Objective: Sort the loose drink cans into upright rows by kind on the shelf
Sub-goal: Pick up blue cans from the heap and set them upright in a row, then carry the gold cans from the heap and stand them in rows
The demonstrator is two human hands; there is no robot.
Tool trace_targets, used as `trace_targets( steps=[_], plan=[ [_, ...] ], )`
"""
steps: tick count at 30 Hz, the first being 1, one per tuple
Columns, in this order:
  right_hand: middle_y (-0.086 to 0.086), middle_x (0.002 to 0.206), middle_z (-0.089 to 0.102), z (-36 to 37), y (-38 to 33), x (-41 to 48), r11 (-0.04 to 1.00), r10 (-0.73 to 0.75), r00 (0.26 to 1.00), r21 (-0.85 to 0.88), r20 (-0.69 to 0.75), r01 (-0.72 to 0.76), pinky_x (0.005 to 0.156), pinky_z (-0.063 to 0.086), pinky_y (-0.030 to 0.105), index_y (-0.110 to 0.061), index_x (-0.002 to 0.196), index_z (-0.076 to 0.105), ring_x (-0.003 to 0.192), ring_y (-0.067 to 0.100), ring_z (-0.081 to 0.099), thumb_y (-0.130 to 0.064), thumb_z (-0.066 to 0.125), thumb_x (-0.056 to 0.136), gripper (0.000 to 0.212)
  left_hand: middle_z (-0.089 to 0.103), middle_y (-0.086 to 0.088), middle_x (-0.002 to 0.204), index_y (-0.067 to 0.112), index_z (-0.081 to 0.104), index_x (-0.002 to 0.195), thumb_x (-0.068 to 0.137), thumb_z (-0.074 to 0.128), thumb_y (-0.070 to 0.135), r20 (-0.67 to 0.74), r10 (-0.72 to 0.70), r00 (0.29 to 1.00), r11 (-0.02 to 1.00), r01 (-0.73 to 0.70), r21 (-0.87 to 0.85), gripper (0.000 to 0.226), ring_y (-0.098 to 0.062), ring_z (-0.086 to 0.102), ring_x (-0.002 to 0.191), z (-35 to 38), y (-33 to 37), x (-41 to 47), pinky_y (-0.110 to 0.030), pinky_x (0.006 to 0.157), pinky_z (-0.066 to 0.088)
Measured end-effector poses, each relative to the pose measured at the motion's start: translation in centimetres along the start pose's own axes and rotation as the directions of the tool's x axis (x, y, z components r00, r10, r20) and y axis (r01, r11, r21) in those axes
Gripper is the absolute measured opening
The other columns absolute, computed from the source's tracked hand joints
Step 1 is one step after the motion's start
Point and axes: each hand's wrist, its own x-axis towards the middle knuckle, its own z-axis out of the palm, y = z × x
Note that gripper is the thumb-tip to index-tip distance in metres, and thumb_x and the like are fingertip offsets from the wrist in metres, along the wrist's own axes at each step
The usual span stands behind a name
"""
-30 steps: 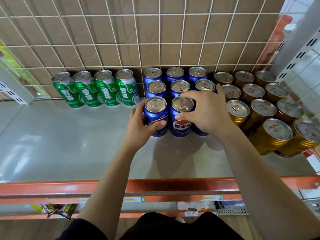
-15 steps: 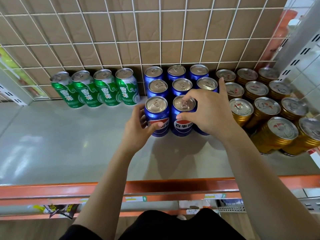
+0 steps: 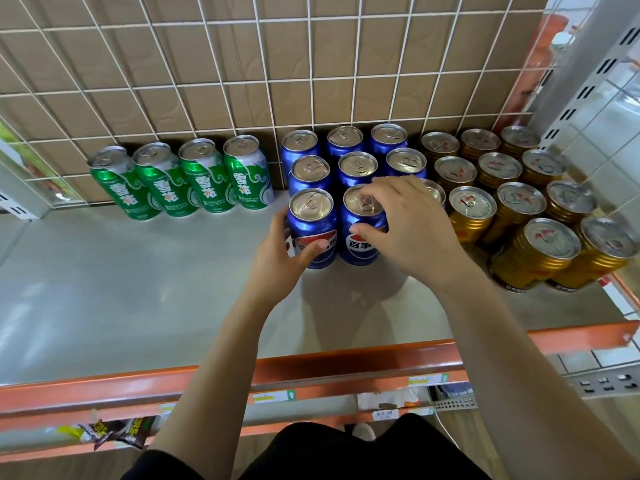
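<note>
Four green Snow beer cans (image 3: 204,181) in one row. Blue Pepsi cans (image 3: 313,233) number eight in plain sight, with a ninth lid half hidden under the right hand (image 3: 412,230). Gold cans (image 3: 535,258), counted row by row, come to eleven.

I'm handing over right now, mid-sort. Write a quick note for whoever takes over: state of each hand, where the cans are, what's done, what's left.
Left hand grips the front-left blue can. Right hand holds the front-middle blue can, thumb on its side and fingers on its lid. It covers most of a third front can.
On the shelf, all upright: green cans in one back-left row, blue cans in the middle, gold cans on the right.
Done: the kinds are grouped, and no loose can is in view.
Left: probably square up the blue front row, then let go.
</note>
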Motion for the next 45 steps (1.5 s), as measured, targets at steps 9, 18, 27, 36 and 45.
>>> trace_targets(
  steps=[9,18,27,36,45],
  plan=[
    [0.011,0.151,0.031,-0.9,-1.3,-4.8,0.990,0.131,0.991,-0.055,-0.024,-0.132,0.114,0.024,0.040,-0.014,0.141,0.040,0.141,0.029,0.023,-0.034,0.063,0.087,0.062,0.041,-0.005,0.147,0.016,0.023,0.148,0.083,0.069,0.031,0.022,0.032,0.999,0.913,-0.039,0.406,0.080,-0.024,0.040,0.133,-0.7,-0.1,-2.3,-0.030,0.103,0.033],
    [0.009,0.143,0.040,0.5,-2.6,-12.4,0.990,0.141,0.970,-0.039,0.197,-0.136,0.107,0.028,0.040,-0.014,0.138,0.041,0.131,0.029,0.034,-0.037,0.057,0.089,0.056,0.038,-0.015,0.146,0.009,0.031,0.145,0.086,0.065,0.032,-0.040,0.024,0.999,0.785,0.006,0.620,0.072,-0.031,0.032,0.135,-2.2,0.2,-11.7,-0.038,0.111,0.022],
    [0.012,0.126,0.055,3.7,-10.8,-14.9,0.988,-0.141,0.915,0.108,0.377,0.107,0.099,0.038,0.039,-0.011,0.132,0.047,0.119,0.031,0.046,-0.034,0.059,0.089,0.050,0.037,-0.010,0.147,0.013,0.037,0.143,0.087,0.063,0.037,-0.229,-0.119,0.966,0.671,0.248,0.699,0.066,-0.032,0.044,0.129,-9.9,-2.0,-24.8,-0.043,0.105,0.036],
    [0.006,0.120,0.062,8.2,-25.2,-17.5,0.900,-0.435,0.705,0.245,0.560,0.360,0.094,0.044,0.036,-0.018,0.126,0.053,0.113,0.024,0.056,-0.040,0.061,0.087,0.046,0.038,0.002,0.145,0.029,0.032,0.143,0.088,0.056,0.046,-0.575,-0.390,0.720,0.580,0.677,0.454,0.062,-0.023,0.042,0.129,-21.8,-6.6,-41.0,-0.036,0.095,0.039],
    [0.006,0.121,0.061,13.7,-41.9,-20.8,0.791,-0.502,0.406,0.217,0.764,0.572,0.084,0.042,0.030,-0.018,0.118,0.053,0.108,0.026,0.056,-0.046,0.057,0.088,0.042,0.042,-0.012,0.139,0.023,0.033,0.144,0.089,0.051,0.052,-0.608,-0.626,0.488,0.467,0.859,0.209,0.065,-0.029,0.044,0.126,-31.3,-12.7,-54.2,-0.036,0.103,0.036]
  ],
)
